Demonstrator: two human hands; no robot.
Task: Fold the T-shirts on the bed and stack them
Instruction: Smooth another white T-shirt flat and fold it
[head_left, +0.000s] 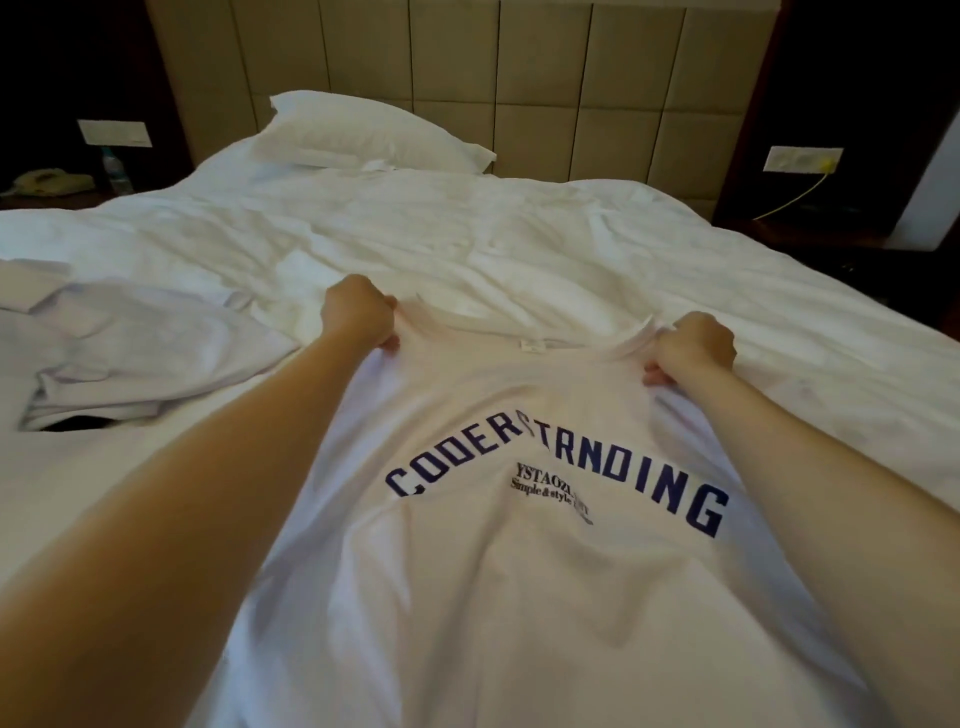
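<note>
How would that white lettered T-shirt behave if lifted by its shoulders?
Probably floppy: the T-shirt bunches where the left hand and right hand grip it near the collar. Likely light, as the thin cloth lies in soft folds. It may drag on the rumpled sheet.

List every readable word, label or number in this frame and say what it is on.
"CODERSTRNDING": large blue letters on the white T-shirt; a crease bends the middle.
"YSTAOZI", end unclear: small black print beneath.
"Simple & style", end blurred: next line down.
Neck label: too small to read.
</note>
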